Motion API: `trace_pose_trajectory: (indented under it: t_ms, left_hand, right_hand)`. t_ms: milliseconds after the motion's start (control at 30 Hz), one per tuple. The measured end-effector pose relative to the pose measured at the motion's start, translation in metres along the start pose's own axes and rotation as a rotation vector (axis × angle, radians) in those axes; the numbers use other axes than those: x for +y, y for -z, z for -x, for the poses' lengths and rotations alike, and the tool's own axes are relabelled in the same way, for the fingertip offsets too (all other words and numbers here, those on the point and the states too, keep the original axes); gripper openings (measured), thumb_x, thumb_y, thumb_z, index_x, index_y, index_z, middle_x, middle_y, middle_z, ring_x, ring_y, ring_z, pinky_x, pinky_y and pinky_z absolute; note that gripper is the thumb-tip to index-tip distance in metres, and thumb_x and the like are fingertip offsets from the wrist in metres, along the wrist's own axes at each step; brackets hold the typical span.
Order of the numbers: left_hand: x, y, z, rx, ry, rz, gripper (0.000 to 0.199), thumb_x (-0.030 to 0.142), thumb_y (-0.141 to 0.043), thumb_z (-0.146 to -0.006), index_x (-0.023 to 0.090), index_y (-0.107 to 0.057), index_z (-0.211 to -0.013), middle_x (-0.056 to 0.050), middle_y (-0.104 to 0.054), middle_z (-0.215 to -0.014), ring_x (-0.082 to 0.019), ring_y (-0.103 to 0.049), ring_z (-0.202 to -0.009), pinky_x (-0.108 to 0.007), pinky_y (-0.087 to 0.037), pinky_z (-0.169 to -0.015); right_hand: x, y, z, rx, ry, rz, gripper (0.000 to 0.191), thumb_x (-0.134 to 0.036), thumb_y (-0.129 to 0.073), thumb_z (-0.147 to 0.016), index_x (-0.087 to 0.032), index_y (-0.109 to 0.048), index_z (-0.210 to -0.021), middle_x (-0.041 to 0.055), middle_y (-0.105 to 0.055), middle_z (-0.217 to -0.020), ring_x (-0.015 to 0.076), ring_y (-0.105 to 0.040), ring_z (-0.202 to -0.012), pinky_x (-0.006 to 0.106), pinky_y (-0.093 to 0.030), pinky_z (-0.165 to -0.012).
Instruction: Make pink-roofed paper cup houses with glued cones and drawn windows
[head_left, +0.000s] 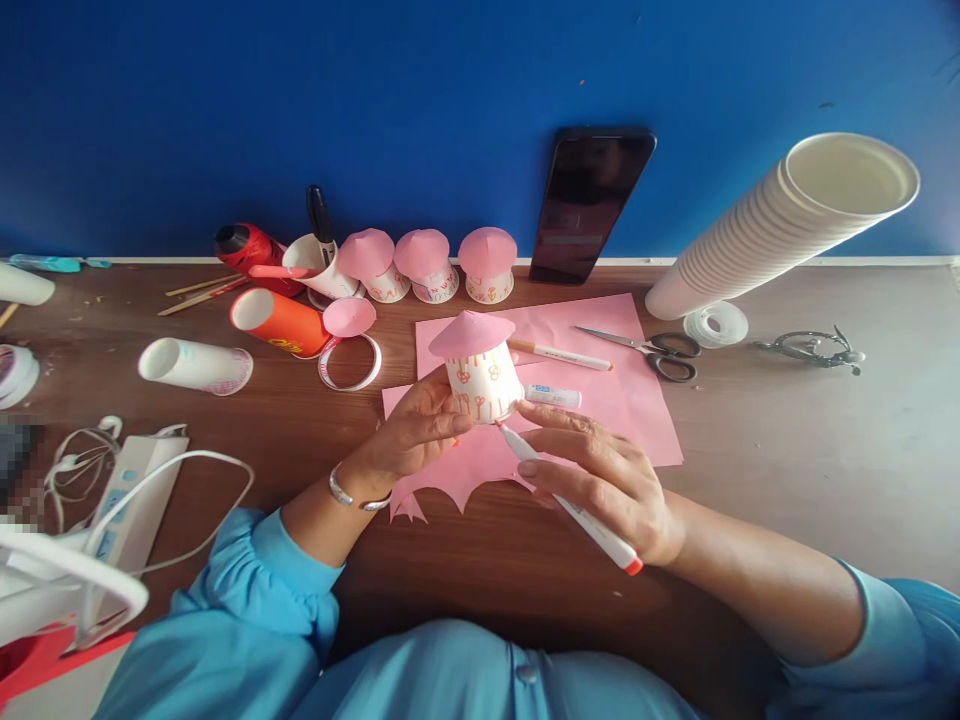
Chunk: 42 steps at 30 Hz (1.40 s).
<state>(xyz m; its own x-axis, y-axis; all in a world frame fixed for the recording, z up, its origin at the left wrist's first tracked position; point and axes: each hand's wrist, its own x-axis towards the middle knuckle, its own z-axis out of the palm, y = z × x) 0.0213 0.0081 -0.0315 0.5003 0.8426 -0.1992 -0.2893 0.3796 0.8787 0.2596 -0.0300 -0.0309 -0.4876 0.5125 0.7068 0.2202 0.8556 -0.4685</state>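
A small paper cup house (484,378) with a pink cone roof sits above the pink paper sheet (600,400), gripped at its side by the left hand (420,425). The right hand (600,480) pinches an orange marker (570,510), tip touching the cup's base. Scissors (652,350) lie beyond, near stacked cups (772,235).

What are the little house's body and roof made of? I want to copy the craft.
The body, held in the left hand, looks like a matte white paper cup upside down, like the stack of cups. The roof looks like matte pink paper, matching the pink sheet. The right hand holds a marker.
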Motion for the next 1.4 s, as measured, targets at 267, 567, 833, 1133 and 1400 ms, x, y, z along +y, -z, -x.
trace_pose_trajectory:
  t_ms: [267,567,833,1133,1400]
  left_hand:
    - [-0.007,0.001,-0.001,0.035,0.059,-0.097,0.078,0.034,-0.097,-0.065,0.028,-0.060,-0.134,-0.007,-0.074,-0.110,-0.029,-0.072,-0.105,-0.038,-0.060,-0.083]
    - [-0.014,0.008,-0.001,0.000,0.055,-0.031,0.072,0.027,-0.095,-0.066,0.026,-0.064,-0.131,-0.007,-0.071,-0.127,-0.028,-0.066,-0.116,-0.037,-0.054,-0.094]
    - [-0.016,0.010,-0.001,-0.058,0.005,-0.030,0.070,0.021,-0.091,-0.073,0.027,-0.064,-0.136,-0.010,-0.067,-0.141,-0.033,-0.062,-0.130,-0.041,-0.054,-0.100]
    - [-0.018,0.011,-0.002,-0.118,0.006,-0.019,0.072,0.014,-0.088,-0.076,0.030,-0.061,-0.141,-0.009,-0.068,-0.142,-0.033,-0.064,-0.131,-0.041,-0.057,-0.100]
    - [-0.017,0.010,0.000,-0.098,0.038,0.006,0.070,0.014,-0.089,-0.075,0.030,-0.063,-0.138,-0.008,-0.070,-0.134,-0.030,-0.066,-0.124,-0.040,-0.057,-0.098]
  right_hand:
    - [-0.002,-0.003,0.001,-0.032,0.026,-0.100,0.021,-0.004,-0.061,-0.097,-0.003,-0.066,-0.117,0.0193,-0.074,-0.108,0.0365,-0.066,-0.132,0.054,-0.064,-0.102]
    - [-0.001,0.004,-0.001,0.014,-0.022,0.009,0.026,-0.008,-0.065,-0.096,-0.009,-0.067,-0.122,0.0150,-0.072,-0.105,0.0287,-0.073,-0.108,0.043,-0.067,-0.079]
    - [-0.002,0.003,0.003,0.012,-0.040,0.007,0.027,-0.004,-0.066,-0.093,-0.005,-0.069,-0.120,0.0135,-0.069,-0.098,0.0242,-0.068,-0.094,0.040,-0.062,-0.073]
    - [-0.003,0.003,0.002,-0.005,-0.046,-0.001,0.031,-0.002,-0.068,-0.092,-0.006,-0.068,-0.123,0.0133,-0.068,-0.099,0.0242,-0.068,-0.095,0.040,-0.061,-0.075]
    - [-0.003,0.005,-0.001,-0.002,-0.054,0.020,0.027,-0.003,-0.067,-0.093,-0.005,-0.068,-0.120,0.0140,-0.068,-0.100,0.0242,-0.069,-0.094,0.039,-0.060,-0.073]
